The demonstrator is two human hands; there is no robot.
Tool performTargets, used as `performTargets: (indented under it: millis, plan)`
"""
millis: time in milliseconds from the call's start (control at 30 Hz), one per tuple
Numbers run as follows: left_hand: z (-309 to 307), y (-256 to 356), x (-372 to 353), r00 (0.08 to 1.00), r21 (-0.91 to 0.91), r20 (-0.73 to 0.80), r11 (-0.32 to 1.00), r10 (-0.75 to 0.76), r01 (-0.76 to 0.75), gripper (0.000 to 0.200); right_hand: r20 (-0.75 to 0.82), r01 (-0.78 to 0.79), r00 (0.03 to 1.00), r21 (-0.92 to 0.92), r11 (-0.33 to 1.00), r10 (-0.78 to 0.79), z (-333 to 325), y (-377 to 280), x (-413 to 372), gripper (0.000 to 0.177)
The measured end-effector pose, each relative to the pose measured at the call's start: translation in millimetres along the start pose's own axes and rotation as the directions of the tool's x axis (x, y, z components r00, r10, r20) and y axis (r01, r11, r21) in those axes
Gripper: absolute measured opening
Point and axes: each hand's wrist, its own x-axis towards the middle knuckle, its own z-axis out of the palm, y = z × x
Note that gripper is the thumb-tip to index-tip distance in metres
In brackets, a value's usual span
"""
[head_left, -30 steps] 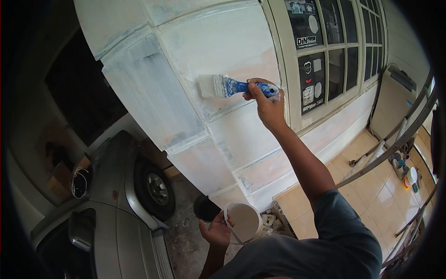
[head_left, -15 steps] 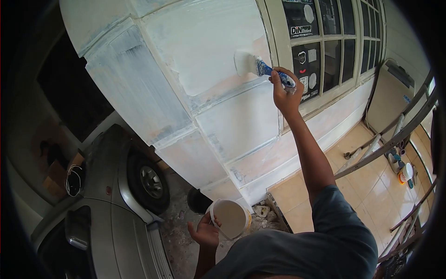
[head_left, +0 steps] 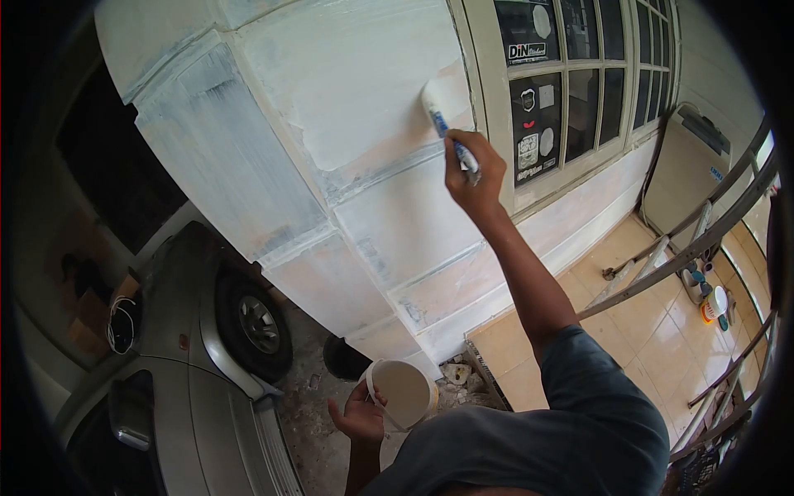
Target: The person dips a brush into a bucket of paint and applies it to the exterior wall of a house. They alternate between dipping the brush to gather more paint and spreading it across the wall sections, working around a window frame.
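My right hand (head_left: 477, 172) is wrapped round the blue and white handle of a paintbrush (head_left: 438, 120), whose white bristles touch the upper wall panel (head_left: 364, 74). That panel is mostly white, with a pinkish patch along its lower right edge. Low in the view, my left hand (head_left: 361, 413) holds the rim and handle of a white bucket (head_left: 407, 393) with pale paint inside. The bucket hangs close to my body, below the wall corner.
A paned window (head_left: 571, 91) with stickers borders the wall on the right. At the left stands a grey car (head_left: 165, 388). A dark bucket (head_left: 343, 359) sits by the wall base. Metal rails (head_left: 703, 248) and a small white tub (head_left: 714, 304) are at the right.
The brush has moved left and turned more upright, its bristles now pointing up the wall. My right hand has shifted left and slightly down. The whole view has shifted slightly.
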Motion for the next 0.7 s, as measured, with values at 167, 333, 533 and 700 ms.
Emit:
performTargets:
  millis: [167,333,533,700]
  plan:
    - [4.8,-4.1,-1.6,0.998,-0.032,0.05,0.999,-0.038,0.039,0.101,0.172,-0.043,0.985,0.269,0.962,-0.004,39.3,-61.3,-33.8,0.016]
    - [-2.0,0.3,-5.2,0.999,-0.03,0.031,0.999,-0.037,0.038,0.099,0.148,-0.194,0.978,0.39,0.9,0.146,42.4,-75.4,-21.6,0.008]
    - [4.0,-4.0,-1.5,0.997,0.019,0.056,0.998,-0.054,0.053,0.098,0.25,-0.368,0.927,0.48,0.797,0.279,60.1,-74.9,-7.3,0.011]
    - [5.7,1.6,1.9,0.995,-0.018,0.073,0.998,-0.063,0.064,0.098,0.148,-0.321,0.947,0.37,0.872,0.285,49.0,-33.6,4.3,0.007]
